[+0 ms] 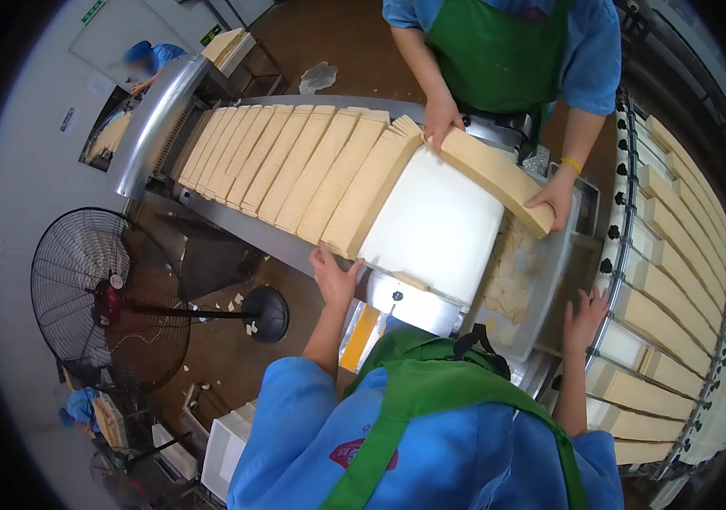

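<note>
My left hand (335,276) is at the near end of the last stack of thin pale-yellow sheets (371,195) in a row on a belt. Its fingers are apart, and the fingertips seem to touch the stack's end without gripping it. Over by the rail of the right-hand conveyor, my right hand (584,321) is open, fingers spread, with nothing in it. Across from me, a co-worker in a green apron holds a long, slightly bent stack of the same sheets (495,174) with both hands, above the edge of the white belt (431,225).
A grey bin (541,302) of sheet scraps stands between belt and right-hand conveyor. That conveyor (608,263) carries several stacks in divided slots. At left are a black floor fan (112,293) and a curved metal machine cover (146,123). Two other people work farther off.
</note>
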A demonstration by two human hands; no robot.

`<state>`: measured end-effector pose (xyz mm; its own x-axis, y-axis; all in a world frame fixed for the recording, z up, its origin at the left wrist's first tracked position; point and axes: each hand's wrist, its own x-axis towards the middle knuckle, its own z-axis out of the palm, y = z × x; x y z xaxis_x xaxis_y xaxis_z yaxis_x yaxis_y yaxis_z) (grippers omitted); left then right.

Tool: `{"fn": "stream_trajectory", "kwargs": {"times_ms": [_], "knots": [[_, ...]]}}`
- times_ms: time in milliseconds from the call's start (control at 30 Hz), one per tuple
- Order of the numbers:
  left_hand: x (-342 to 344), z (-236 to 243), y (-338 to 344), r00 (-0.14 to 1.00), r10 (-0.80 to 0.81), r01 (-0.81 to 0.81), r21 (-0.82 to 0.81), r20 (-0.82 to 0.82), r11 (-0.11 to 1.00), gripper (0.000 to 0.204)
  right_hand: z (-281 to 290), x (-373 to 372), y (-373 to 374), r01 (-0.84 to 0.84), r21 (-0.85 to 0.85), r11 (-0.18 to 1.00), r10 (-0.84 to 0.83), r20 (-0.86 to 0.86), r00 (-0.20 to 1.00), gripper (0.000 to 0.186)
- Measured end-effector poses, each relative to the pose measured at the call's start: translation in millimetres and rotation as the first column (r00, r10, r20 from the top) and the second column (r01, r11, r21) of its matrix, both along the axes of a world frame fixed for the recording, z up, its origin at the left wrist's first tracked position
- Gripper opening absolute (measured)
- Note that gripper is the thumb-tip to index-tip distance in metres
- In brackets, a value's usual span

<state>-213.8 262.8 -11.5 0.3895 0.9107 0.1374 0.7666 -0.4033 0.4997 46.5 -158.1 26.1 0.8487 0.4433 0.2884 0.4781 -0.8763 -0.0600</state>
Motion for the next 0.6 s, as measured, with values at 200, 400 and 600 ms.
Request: {"fn": "stream_trajectory", "kwargs": {"times_ms": [200, 400, 600], "knots": [[10, -5, 36, 0.991, -0.120, 0.127, -0.126, 0.066, 0.984, 0.081, -20, -18, 147, -0.227, 0.499, 0.836, 0.436, -0.355, 0.827, 0.055], [6, -5, 52, 0.974, -0.209, 0.221, -0.170, 0.084, 0.960, 0.077, 1, 3, 314, -0.456, 0.535, 0.711, 0.680, -0.359, 0.639, 0.060], [5, 3, 57, 0.962, -0.255, 0.271, -0.208, 0.101, 0.940, 0.075, -24, 75, 435, -0.428, 0.441, 0.789, 0.585, -0.326, 0.742, 0.058]]}}
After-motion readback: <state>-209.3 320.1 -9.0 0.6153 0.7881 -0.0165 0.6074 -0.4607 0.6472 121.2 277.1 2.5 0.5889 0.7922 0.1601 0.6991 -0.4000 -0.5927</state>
